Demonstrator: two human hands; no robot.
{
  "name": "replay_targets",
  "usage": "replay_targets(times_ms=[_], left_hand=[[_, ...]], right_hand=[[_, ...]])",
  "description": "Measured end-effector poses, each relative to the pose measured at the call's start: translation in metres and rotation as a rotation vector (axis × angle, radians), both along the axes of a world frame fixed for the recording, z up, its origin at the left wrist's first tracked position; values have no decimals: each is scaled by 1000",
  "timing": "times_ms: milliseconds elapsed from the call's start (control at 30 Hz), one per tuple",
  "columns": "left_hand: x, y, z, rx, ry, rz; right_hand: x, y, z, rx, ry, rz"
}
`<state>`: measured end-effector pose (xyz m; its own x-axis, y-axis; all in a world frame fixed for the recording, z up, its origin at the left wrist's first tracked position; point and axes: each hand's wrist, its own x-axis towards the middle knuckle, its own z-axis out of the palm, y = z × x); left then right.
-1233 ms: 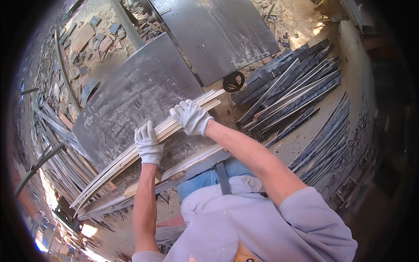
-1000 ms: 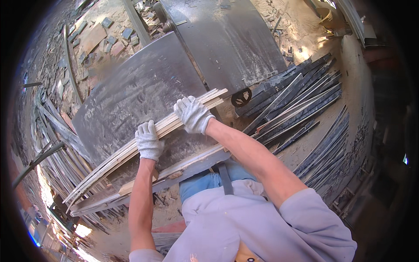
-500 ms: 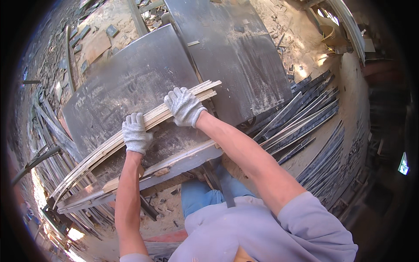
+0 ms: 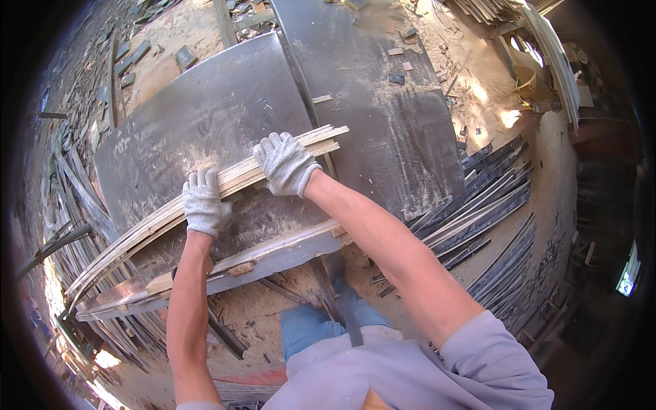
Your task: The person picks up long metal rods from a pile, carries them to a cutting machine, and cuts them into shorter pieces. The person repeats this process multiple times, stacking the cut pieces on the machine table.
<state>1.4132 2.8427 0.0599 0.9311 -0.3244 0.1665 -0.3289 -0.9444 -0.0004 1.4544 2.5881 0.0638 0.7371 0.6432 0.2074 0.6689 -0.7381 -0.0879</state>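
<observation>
A bundle of long, pale wood strips (image 4: 240,176) lies slantwise across a dark, dusty table top (image 4: 205,116), from the lower left up toward the middle. My left hand (image 4: 203,203), in a grey knit glove, grips the bundle near its middle. Closer to the right end, my right hand (image 4: 283,164), gloved the same way, is wrapped over the strips. Both thumbs are on the near side, and the fingers reach over the far edge. The strips' ends on the right are uneven.
Along the table's near side runs a pale-edged board (image 4: 273,256). A second dark panel (image 4: 369,123) adjoins on the right. Dark strips (image 4: 488,198) are piled on the sandy ground at right, and more strips (image 4: 75,184) at left. A yellowish bucket (image 4: 525,78) stands far right.
My view has shifted slightly, so the table's far part sits lower. Both hands keep their grip on the wood strips, and the bundle has hardly moved, its left part a little further left.
</observation>
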Motion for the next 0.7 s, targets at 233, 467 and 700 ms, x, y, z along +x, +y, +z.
replay_targets(times_ms=[233, 467, 700], left_hand=[[4, 3, -1, 28, 0, -13], [3, 4, -1, 14, -40, -40], [4, 1, 6, -29, 1, -56]], right_hand=[[1, 1, -4, -17, -32, -10], [1, 2, -4, 7, -30, -1], [0, 2, -6, -13, -48, -11]])
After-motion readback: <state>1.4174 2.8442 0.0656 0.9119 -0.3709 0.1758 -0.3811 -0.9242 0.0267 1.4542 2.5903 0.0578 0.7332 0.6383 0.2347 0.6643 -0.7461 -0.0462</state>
